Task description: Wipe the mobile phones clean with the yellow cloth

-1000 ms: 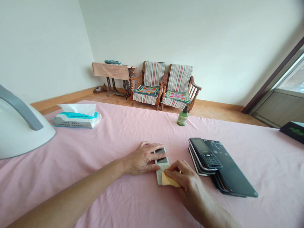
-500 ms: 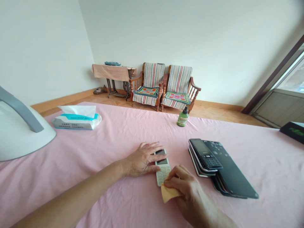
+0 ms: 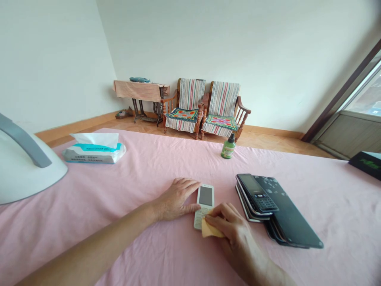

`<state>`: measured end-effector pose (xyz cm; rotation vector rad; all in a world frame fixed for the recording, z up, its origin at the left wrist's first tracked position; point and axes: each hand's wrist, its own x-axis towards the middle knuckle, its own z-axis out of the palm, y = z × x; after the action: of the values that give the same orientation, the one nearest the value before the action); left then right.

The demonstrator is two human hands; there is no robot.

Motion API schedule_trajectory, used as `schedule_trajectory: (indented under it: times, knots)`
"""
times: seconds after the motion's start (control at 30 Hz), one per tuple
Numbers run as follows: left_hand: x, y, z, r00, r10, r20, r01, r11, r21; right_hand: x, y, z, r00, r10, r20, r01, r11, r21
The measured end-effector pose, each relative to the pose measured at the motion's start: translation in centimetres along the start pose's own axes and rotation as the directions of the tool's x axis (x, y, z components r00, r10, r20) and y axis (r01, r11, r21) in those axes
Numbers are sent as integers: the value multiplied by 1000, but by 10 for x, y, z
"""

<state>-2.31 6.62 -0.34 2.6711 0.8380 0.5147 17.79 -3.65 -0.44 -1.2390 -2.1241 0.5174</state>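
Note:
A white keypad phone [image 3: 206, 195] lies face up on the pink cloth, its screen toward the far side. My left hand [image 3: 177, 200] rests at the phone's left edge, thumb and fingertips against it, fingers stretched out. Pinched in my right hand [image 3: 233, 226] is a yellow wiping cloth [image 3: 210, 229] with a zigzag edge, pressed on the lower right of the keypad. The cloth and fingers hide some of the keys. To the right, a dark keypad phone [image 3: 258, 194] tops a small stack of phones, beside a large black tablet-like device [image 3: 293, 214] with more devices under it.
A green spray bottle [image 3: 228, 147] stands near the table's far edge. Tissues [image 3: 94, 153] lie at the left, behind a white rounded object [image 3: 32, 174] with a grey handle. A black box [image 3: 366, 164] sits at the right edge. Beyond are two wooden armchairs [image 3: 222, 107] and a covered sewing-machine table [image 3: 138, 90].
My left fingers have drawn back off the phone's screen to its left edge, so the screen shows. The cloth in my right hand has shifted slightly up along the keypad.

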Motion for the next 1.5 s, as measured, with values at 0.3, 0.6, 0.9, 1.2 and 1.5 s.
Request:
schedule_trajectory:
  times: [0.3,0.6,0.9,1.2,1.5]
  knots:
    - [-2,-1,1,1000,9,10,-9,1000,-13,4,5,2,1000,11,-24,-12,1000,-25]
    - [-4,-1,0,995,49,90,-48,999,-11,4,6,-1,1000,-19,-12,19,1000,-16]
    - [-2,8,-3,998,31,58,-31,1000,-5,4,-4,-3,998,-23,53,23,1000,-2]
    - [-3,3,0,999,30,39,-29,999,-24,5,-5,0,1000,4,17,-3,999,-47]
    - [-2,3,1,999,40,33,-39,999,-38,7,-4,0,1000,1,25,-1,1000,-28]
